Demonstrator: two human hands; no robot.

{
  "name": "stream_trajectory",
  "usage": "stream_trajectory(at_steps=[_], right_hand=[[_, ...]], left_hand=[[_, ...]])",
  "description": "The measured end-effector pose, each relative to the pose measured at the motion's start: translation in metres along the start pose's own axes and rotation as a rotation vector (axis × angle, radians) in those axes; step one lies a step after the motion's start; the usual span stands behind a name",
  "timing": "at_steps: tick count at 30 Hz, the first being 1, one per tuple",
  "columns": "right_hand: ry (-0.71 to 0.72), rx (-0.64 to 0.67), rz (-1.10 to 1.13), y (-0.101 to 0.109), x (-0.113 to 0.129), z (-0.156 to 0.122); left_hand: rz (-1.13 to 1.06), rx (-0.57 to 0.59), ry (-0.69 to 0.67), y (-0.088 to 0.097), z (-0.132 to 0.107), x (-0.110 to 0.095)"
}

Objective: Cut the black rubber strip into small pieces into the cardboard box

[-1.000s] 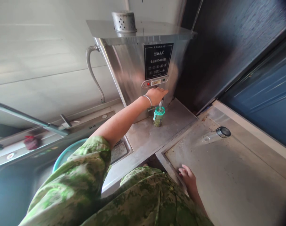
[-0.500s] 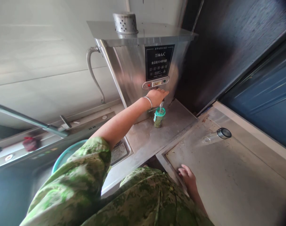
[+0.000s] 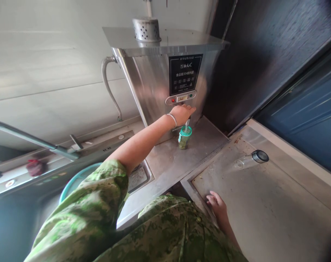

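"Where's the green-rimmed bottle [image 3: 183, 142]?"

"Upright on the left table [image 3: 168, 160], just in front of the steel water boiler [image 3: 151, 87], its mouth under the tap [image 3: 187, 123]."

"And the hands?"

"Well apart from each other. The left hand [image 3: 182, 113] is down over the tap with bent fingers; the grip is hidden, so I can't tell whether it's clamped on. The right hand [image 3: 217, 204] has loosely curled, parted fingers, by the raised rim of the right table [image 3: 266, 214]. Whether it touches there, I can't tell."

"Any room to move?"

"The boiler closes off the back; ahead of the bottle a strip of metal runs to the left table's front edge. Beside the right hand, a broad stretch reaches out to a clear bottle [image 3: 246, 162] with a dark-topped cap, near the back edge."

"What's the surface like?"

"Dull metal, with specks and brownish stains in the right table's far corner."

"And around it?"

"A sink [image 3: 15, 222] holding a teal basin [image 3: 75, 182] at left, a pale wall [image 3: 45, 54] behind, a blue panel [image 3: 304, 112] at right."
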State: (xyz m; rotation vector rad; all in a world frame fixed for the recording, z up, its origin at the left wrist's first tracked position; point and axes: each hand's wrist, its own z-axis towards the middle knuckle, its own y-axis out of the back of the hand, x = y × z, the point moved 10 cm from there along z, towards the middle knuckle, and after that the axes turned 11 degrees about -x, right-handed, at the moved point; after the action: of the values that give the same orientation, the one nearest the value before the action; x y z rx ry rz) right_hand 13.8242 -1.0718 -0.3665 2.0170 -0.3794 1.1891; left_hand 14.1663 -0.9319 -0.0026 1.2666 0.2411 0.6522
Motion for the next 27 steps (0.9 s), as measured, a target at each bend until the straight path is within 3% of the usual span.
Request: stream_trajectory(at_steps=[12, 14, 16, 18, 21, 24, 27], right_hand=[[-0.017, 0.033, -0.040, -0.003, 0.004, 0.000], [-0.026, 0.044, -0.050, -0.003, 0.004, 0.000], [-0.025, 0.048, -0.070, -0.003, 0.003, 0.000], [-0.015, 0.042, -0.081, -0.002, 0.002, 0.000], [-0.012, 0.031, -0.068, -0.002, -0.003, 0.003], [-0.018, 0.026, -0.039, -0.005, -0.005, 0.009], [0.021, 0.024, 0.011, -0.009, 0.002, 0.016]], left_hand=[[-0.066, -0.080, 0.003, -0.001, 0.001, 0.006], [-0.126, -0.188, -0.001, 0.004, -0.006, 0.006], [-0.198, -0.365, 0.004, 0.015, -0.026, 0.004], [-0.261, -0.580, 0.049, 0.027, -0.060, 0.000], [-0.323, -0.912, 0.249, 0.033, -0.127, -0.001], [-0.389, -0.951, 0.322, 0.010, -0.159, -0.012], [-0.459, -0.778, 0.375, -0.031, -0.148, -0.015]])
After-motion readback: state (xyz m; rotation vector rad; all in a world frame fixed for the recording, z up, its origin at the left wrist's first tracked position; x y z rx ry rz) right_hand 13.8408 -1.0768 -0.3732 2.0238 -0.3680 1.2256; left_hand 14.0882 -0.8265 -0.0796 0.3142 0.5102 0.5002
